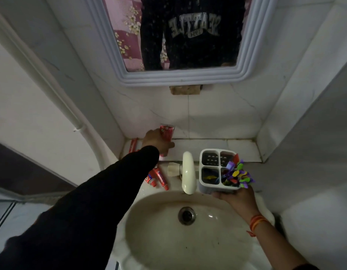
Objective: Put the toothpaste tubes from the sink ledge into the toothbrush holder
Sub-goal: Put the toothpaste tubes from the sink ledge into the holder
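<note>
My left hand [156,141] reaches to the back ledge and is closed around a red toothpaste tube [166,132], whose flat end sticks up against the wall. Another red tube [133,145] lies flat on the ledge to its left. Two small red tubes [159,177] lie on the sink rim under my left forearm. My right hand [239,197] holds up a white four-compartment toothbrush holder [207,152] from below, beside the tap. Its near right compartment is packed with colourful brushes [238,175]; the two back compartments look empty.
A cream tap [188,172] juts over the white basin [159,240], whose drain [186,215] sits in the middle. A framed mirror [188,36] hangs above the tiled ledge [237,149]. Walls close in on both sides.
</note>
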Motion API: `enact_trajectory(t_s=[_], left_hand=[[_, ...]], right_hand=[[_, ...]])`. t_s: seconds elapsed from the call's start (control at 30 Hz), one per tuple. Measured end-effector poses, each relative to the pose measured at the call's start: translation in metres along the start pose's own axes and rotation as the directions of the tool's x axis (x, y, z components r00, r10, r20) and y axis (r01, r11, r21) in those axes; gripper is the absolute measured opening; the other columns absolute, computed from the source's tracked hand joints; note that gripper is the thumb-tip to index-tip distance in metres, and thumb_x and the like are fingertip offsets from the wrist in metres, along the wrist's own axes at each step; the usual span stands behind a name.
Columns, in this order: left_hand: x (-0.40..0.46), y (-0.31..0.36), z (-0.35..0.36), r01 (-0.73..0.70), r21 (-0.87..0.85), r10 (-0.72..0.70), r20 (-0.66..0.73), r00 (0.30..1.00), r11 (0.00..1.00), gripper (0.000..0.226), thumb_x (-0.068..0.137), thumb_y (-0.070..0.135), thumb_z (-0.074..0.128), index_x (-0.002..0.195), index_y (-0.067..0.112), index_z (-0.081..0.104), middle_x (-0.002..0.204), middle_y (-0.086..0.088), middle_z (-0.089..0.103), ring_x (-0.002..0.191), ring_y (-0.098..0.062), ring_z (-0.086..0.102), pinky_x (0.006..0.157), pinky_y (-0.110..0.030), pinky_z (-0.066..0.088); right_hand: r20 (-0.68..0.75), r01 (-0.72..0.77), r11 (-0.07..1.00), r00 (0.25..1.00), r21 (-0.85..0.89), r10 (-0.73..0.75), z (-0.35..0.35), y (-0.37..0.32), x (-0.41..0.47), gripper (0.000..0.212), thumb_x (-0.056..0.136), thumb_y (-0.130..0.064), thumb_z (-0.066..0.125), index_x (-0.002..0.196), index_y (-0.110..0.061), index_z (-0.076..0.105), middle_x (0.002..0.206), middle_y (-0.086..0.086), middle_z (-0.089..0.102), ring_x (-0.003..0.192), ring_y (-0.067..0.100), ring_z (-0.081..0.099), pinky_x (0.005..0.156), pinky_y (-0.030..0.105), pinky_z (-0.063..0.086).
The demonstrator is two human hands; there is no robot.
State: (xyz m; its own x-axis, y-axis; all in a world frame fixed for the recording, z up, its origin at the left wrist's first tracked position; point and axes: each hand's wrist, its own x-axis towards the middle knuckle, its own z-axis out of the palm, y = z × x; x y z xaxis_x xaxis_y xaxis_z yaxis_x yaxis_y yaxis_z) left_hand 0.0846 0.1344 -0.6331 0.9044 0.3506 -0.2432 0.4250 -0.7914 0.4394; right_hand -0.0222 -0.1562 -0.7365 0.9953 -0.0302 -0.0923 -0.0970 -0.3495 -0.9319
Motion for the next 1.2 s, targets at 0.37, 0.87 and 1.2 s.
enact_trajectory(t_s=[0.37, 0.87, 1.2], left_hand=[[-0.062, 0.074, -0.05, -0.411, -0.395, 0.403, -0.109, 0.909, 0.822, 0.033, 0.081, 0.047, 0.079, 0.092, 0.016, 0.075, 0.082, 0.005, 0.074, 0.074, -0.017, 0.073, 0.069, -0.028, 0.062], [-0.072, 0.105, 0.003, -0.635, 0.249, 0.51, 0.419, 0.751, 0.731, 0.025, 0.081, 0.018, 0.078, 0.105, 0.02, 0.081, 0.102, -0.004, 0.077, 0.093, -0.02, 0.071, 0.089, -0.036, 0.06], [-0.008, 0.039, -0.05, -0.284, 0.244, 0.214, 0.276, 0.937, 0.927, 0.023, 0.087, 0.021, 0.073, 0.107, 0.012, 0.081, 0.104, -0.003, 0.079, 0.099, -0.018, 0.074, 0.097, -0.034, 0.057]], right_hand=[[0.015, -0.071, 0.997, 0.997, 0.027, 0.071, 0.001, -0.008, -0.001, 0.074, 0.046, -0.01, 0.098, 0.113, -0.02, 0.068, 0.101, -0.011, 0.071, 0.096, 0.0, 0.063, 0.085, 0.023, 0.051], [0.011, -0.036, 0.999, 0.999, 0.006, 0.036, -0.001, -0.008, -0.002, 0.076, 0.045, -0.011, 0.098, 0.114, -0.018, 0.066, 0.098, -0.015, 0.069, 0.094, 0.0, 0.063, 0.083, 0.019, 0.048], [0.002, 0.003, 1.0, 1.0, 0.028, -0.003, 0.001, -0.007, -0.002, 0.073, 0.047, -0.007, 0.097, 0.114, -0.014, 0.068, 0.1, -0.007, 0.07, 0.101, 0.013, 0.065, 0.085, 0.026, 0.047]])
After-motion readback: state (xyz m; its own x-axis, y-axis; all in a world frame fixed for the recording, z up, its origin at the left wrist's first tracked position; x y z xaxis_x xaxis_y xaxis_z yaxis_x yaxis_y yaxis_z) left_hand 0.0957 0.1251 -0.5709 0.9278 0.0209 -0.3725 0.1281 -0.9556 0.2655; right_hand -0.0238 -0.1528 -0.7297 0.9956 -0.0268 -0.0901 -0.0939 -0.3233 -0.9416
